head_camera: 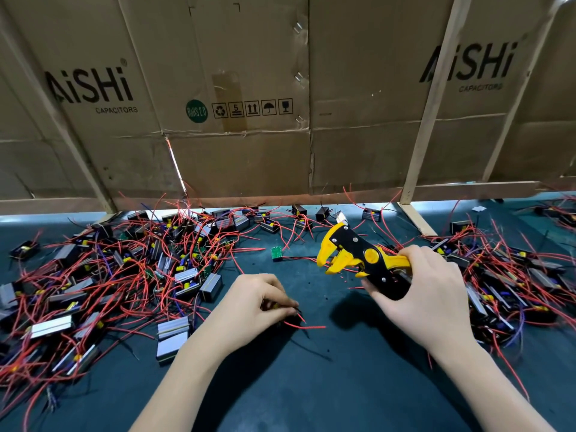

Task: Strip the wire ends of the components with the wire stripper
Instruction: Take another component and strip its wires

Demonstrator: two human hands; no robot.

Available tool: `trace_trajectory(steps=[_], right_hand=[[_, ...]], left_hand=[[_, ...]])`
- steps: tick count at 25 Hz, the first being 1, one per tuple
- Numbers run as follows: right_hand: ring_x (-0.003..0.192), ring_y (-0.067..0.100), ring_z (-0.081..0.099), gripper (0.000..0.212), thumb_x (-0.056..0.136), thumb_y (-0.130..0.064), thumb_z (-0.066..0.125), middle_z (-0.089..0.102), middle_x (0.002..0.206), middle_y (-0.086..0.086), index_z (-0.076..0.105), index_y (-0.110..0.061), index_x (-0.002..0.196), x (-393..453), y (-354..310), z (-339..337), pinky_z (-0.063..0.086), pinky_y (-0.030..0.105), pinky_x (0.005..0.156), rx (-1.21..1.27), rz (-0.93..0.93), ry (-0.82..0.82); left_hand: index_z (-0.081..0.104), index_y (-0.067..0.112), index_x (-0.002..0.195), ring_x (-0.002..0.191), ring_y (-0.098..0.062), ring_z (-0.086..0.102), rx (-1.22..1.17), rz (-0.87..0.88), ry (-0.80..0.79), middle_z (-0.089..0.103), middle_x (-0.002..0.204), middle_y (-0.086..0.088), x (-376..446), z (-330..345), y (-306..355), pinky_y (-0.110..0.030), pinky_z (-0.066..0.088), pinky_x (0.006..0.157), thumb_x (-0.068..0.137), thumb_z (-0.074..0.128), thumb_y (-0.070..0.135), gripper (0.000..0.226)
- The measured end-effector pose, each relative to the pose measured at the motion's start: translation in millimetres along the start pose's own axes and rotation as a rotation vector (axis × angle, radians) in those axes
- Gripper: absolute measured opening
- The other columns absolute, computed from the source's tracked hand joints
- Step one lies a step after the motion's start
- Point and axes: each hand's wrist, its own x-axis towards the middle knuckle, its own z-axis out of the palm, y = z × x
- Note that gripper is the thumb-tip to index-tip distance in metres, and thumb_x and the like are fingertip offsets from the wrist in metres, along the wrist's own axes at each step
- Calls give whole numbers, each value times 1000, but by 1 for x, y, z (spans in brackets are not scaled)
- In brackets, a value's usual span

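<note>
My right hand (430, 294) grips the handles of a yellow and black wire stripper (352, 254), held above the mat with its jaws apart and pointing left. My left hand (258, 302) rests on the dark mat, fingers pinched on a small component whose red wire (307, 326) and black wire stick out to the right. The component itself is mostly hidden under the fingers. The stripper jaws are up and right of that hand, apart from the wire.
A large heap of components with red wires (118, 275) covers the mat on the left, and another heap (511, 275) lies on the right. A small green circuit board (276, 253) lies mid-mat. Cardboard sheets (249, 120) on a wooden frame (433, 120) wall off the back.
</note>
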Motion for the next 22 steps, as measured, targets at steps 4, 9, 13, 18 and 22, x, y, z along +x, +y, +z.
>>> trace_trajectory(steps=[4,9,13,18,22], right_hand=[[73,33,54,56,62,-56,74,53,75,6,56,-7,83,-1,7,5,36,39,67,-170,-70,-21],[72,33,56,59,51,-50,86,55,74,6,56,-9,81,-7,-2,15,38,40,66,-244,-103,-85],[75,33,58,66,50,-52,86,58,78,6,64,-6,92,-10,-7,19,39,39,68,-222,-125,-81],[77,33,60,67,54,-52,85,61,79,7,67,-3,97,-11,-12,19,43,40,70,-199,-116,-91],[79,32,64,69,54,-52,85,65,81,6,68,-4,100,-11,-13,17,46,41,71,-171,-109,-99]], left_hand=[[78,16,84,77,-4,62,2,56,80,69,84,8,0,5,-2,-19,45,73,86,74,17,4],[73,22,83,74,-9,59,-100,12,131,68,79,11,0,16,-1,-18,41,67,88,71,22,6],[69,24,76,68,-8,56,-130,-38,185,66,74,12,1,24,4,-13,37,64,87,70,18,12],[68,21,67,58,-2,53,-215,-198,254,67,67,7,2,31,9,-10,39,58,83,68,13,18],[68,19,65,51,-1,51,-259,-241,253,67,65,4,2,31,13,-9,38,53,83,67,12,19]])
